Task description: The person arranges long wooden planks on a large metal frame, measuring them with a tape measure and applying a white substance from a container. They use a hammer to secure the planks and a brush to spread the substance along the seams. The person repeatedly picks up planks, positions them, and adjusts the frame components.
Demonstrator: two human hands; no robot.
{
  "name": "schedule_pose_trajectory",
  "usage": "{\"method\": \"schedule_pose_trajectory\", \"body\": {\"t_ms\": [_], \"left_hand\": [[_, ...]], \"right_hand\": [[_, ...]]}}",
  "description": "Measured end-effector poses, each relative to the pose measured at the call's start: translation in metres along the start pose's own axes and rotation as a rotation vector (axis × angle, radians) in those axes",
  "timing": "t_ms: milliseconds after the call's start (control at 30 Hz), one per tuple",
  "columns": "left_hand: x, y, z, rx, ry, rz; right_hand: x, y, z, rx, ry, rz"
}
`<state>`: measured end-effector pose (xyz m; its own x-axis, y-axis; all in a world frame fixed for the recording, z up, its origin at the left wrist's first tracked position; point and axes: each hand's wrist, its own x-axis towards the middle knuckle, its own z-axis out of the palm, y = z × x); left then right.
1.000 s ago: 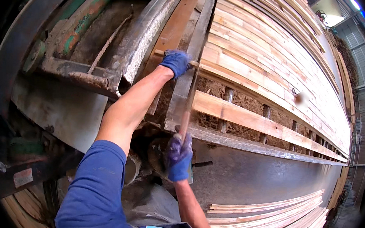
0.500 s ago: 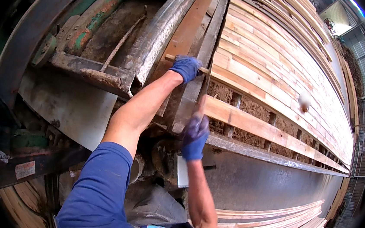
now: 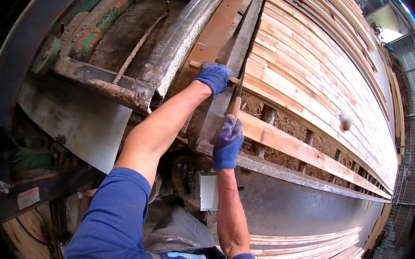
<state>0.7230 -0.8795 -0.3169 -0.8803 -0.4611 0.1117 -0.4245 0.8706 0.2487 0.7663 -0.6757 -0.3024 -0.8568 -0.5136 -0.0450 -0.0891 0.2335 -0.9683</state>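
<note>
My left hand (image 3: 214, 79), in a blue glove, is closed around a narrow wooden strip (image 3: 236, 81) near the end of the board row. The strip's tip pokes out on the left side of the fist. Below and to the right, my gloved right hand (image 3: 228, 140) grips the straight wooden handle of a handsaw (image 3: 236, 106). Its thin blade shows nearly edge-on and meets the strip just right of my left hand; the teeth cannot be made out. A separate board (image 3: 285, 138) lies to the right of the handle, beside the row.
Many pale boards (image 3: 315, 80) lie side by side on a metal-framed bed with brown debris in the gap. A rusty green machine frame (image 3: 92, 40) fills the upper left. More boards (image 3: 305, 256) are stacked at lower right. A small round white object (image 3: 345, 119) rests on the boards.
My right hand has pushed the saw upward, away from me, a short way along the cut. The left hand keeps its hold on the strip, almost unmoved.
</note>
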Motion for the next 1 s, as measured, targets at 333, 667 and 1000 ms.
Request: {"method": "schedule_pose_trajectory", "body": {"t_ms": [333,667,1000], "left_hand": [[0.008,0.001,-0.002,-0.042,-0.08,-0.023],[0.021,-0.001,0.002,-0.041,-0.066,-0.001],[0.019,-0.01,0.009,-0.044,-0.033,0.014]], "right_hand": [[-0.032,-0.004,-0.015,-0.051,-0.023,-0.113],[-0.082,-0.005,-0.017,-0.012,-0.228,0.037],[-0.04,0.003,-0.03,0.124,-0.063,-0.103]]}}
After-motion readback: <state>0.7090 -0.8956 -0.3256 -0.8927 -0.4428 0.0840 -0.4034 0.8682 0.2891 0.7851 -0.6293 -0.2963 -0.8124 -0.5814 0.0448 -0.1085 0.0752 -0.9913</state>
